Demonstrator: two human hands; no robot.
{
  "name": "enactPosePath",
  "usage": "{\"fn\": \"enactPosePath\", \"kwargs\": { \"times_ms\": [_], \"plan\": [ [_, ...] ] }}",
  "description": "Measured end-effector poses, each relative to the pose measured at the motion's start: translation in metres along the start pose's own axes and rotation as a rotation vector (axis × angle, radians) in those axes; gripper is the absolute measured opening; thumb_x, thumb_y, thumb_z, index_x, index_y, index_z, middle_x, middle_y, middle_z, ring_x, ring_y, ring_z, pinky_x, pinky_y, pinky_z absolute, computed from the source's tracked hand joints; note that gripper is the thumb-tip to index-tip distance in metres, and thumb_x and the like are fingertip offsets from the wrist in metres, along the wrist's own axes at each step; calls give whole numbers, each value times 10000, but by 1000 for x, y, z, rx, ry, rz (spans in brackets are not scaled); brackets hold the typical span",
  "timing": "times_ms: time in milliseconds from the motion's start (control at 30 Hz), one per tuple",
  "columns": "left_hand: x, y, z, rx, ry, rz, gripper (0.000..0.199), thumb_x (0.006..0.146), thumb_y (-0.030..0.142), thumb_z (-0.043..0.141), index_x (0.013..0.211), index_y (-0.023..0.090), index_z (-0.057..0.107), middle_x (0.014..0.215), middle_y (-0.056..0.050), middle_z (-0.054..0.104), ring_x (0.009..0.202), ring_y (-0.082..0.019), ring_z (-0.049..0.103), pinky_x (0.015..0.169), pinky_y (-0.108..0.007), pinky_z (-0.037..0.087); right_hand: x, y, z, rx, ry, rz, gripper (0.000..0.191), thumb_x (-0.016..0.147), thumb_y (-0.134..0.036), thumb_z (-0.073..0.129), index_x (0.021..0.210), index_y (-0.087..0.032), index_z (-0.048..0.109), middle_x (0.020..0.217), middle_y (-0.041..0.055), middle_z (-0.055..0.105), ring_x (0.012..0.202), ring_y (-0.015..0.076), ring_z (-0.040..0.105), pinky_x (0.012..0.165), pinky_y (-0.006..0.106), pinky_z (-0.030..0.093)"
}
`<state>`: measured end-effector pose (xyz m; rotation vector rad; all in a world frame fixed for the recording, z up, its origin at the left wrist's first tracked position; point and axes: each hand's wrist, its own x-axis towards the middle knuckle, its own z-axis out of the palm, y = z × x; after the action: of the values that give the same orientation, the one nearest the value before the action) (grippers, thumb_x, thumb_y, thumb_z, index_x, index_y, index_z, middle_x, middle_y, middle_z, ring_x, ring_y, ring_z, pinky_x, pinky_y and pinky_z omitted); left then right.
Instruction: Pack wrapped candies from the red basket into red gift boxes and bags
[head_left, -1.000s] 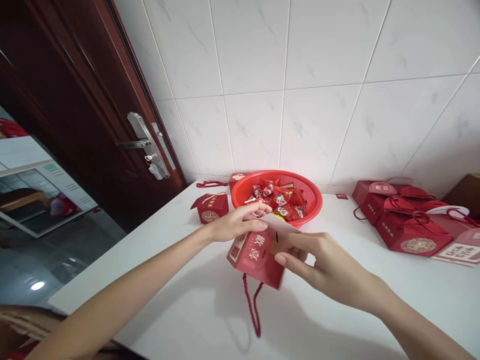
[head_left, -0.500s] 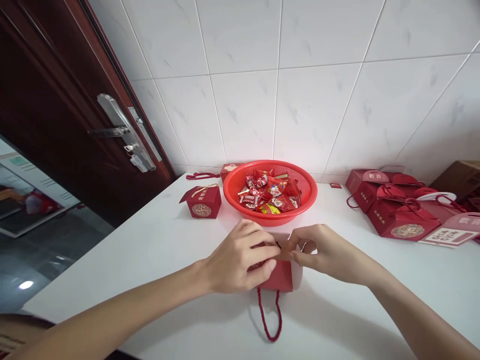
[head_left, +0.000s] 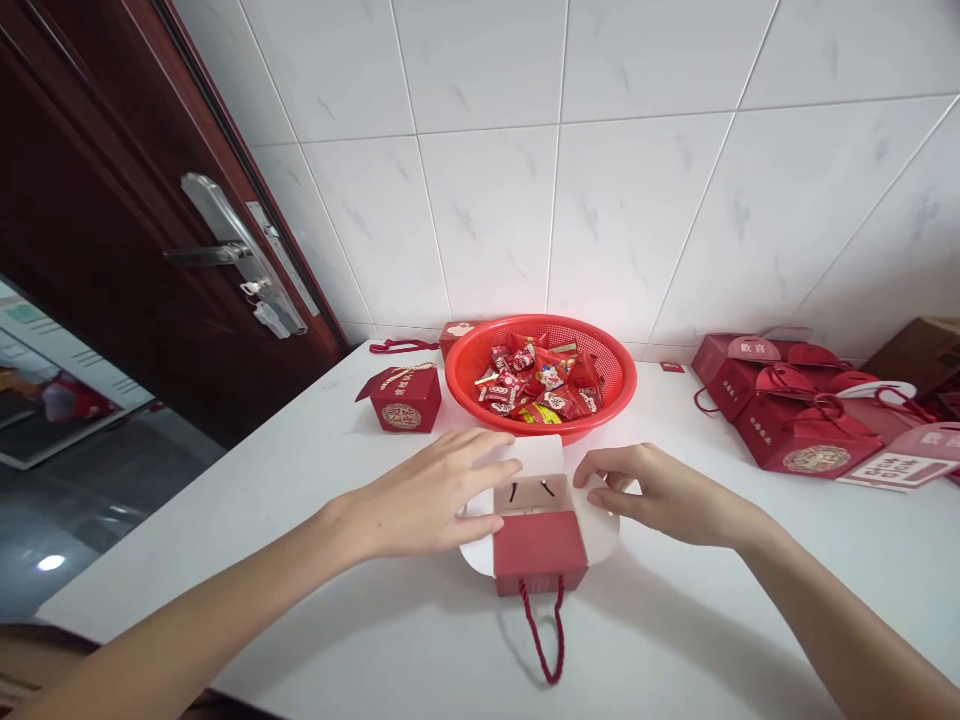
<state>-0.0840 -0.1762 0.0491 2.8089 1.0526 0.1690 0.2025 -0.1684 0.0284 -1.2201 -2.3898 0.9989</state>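
A red gift box (head_left: 540,545) with a white inside sits on the white table, its flaps spread out and its red rope handle (head_left: 546,650) lying toward me. Inside, two short dark cord ends show on the far wall. My left hand (head_left: 442,490) is at the box's left side with its fingers apart, over the left flap. At the right flap (head_left: 598,520) my right hand (head_left: 637,490) has its thumb and fingers curled, touching or just above the white card. Beyond the box stands a red basket (head_left: 540,422) of wrapped sweets (head_left: 551,375).
A closed-sided red box (head_left: 409,402) stands left of the basket, with another partly behind it. Several red boxes (head_left: 795,425) are grouped at the right. A tiled wall (head_left: 487,220) bounds the table (head_left: 322,560); a dark door (head_left: 150,200) stands at the left.
The box's flaps have opened outward, showing its inside. My left hand has moved left, away from the box's opening, and its fingers have spread. My right hand has stayed nearly in place.
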Motion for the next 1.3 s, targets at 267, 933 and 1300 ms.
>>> {"fn": "enactPosePath", "kwargs": {
  "times_ms": [267, 933, 1300],
  "plan": [
    [-3, 13, 4, -149, -284, -221, 761, 905, 605, 564, 1530, 204, 397, 1512, -159, 474, 1352, -359, 484, 1008, -409, 465, -3, -17, 24, -529, 189, -219, 478, 851, 54, 401, 1113, -213, 699, 1240, 130, 628, 1101, 270, 621, 907, 450, 526],
    [-1, 23, 10, -230, -320, -305, 947, 855, 732, 551, 1551, 126, 344, 1589, -197, 379, 1420, -394, 400, 1113, -458, 375, -17, -22, -3, -54, -167, -200, 249, 845, -531, 724, 867, -308, 831, 1525, 28, 510, 1502, 373, 294, 1165, 544, 354],
    [1, 23, 11, -221, -287, -489, 888, 862, 692, 506, 1554, 158, 349, 1593, -170, 377, 1422, -391, 400, 1091, -496, 408, -24, -31, 28, -589, -37, -159, 622, 793, -297, 802, 1374, -191, 608, 1578, 179, 407, 1508, 410, 257, 1221, 661, 192]
  ]
}}
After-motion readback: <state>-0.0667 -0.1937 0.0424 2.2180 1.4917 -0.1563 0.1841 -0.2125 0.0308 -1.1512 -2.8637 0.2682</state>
